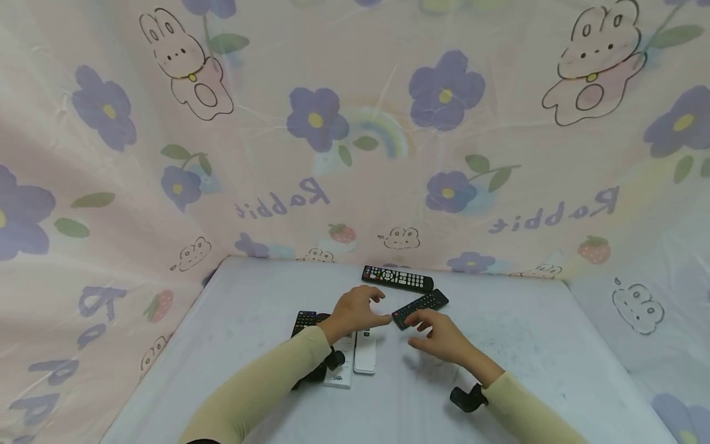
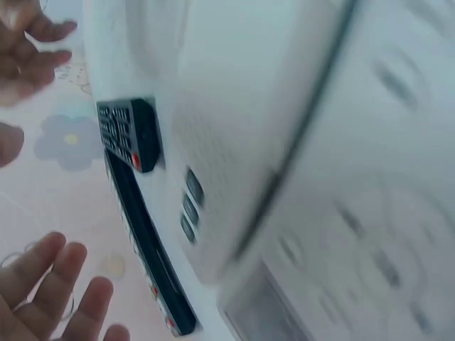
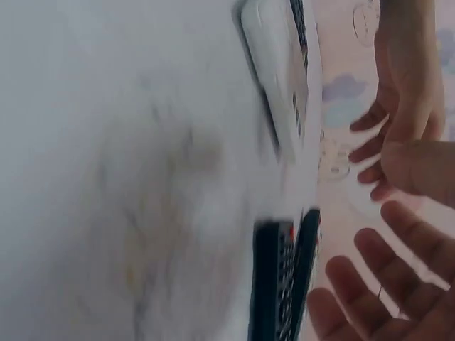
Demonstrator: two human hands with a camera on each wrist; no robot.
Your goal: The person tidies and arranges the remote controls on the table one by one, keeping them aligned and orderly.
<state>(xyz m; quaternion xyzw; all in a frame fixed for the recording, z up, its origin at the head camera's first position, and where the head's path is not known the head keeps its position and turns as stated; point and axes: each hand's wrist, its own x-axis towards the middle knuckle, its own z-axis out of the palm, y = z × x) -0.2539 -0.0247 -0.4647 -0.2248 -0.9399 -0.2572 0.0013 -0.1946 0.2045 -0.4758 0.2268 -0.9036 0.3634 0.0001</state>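
Several remote controls lie on a white table (image 1: 527,345). My left hand (image 1: 370,308) hovers with relaxed fingers above two white remotes (image 1: 364,354), holding nothing. My right hand (image 1: 423,327) is spread just in front of a small black remote (image 1: 421,306), its fingertips close to the remote's near end; I cannot tell if they touch. A longer black remote (image 1: 397,278) lies farther back. In the left wrist view, a white remote (image 2: 234,142) fills the foreground, with the black remotes (image 2: 129,133) beyond. The blurred right wrist view shows my straight fingers (image 3: 377,284) beside a black remote (image 3: 279,284).
Another black remote (image 1: 304,320) lies left of my left forearm. A cloth with rabbits and purple flowers (image 1: 355,135) walls in the table at the back and both sides. Bare tabletop stretches to the right and toward the near edge.
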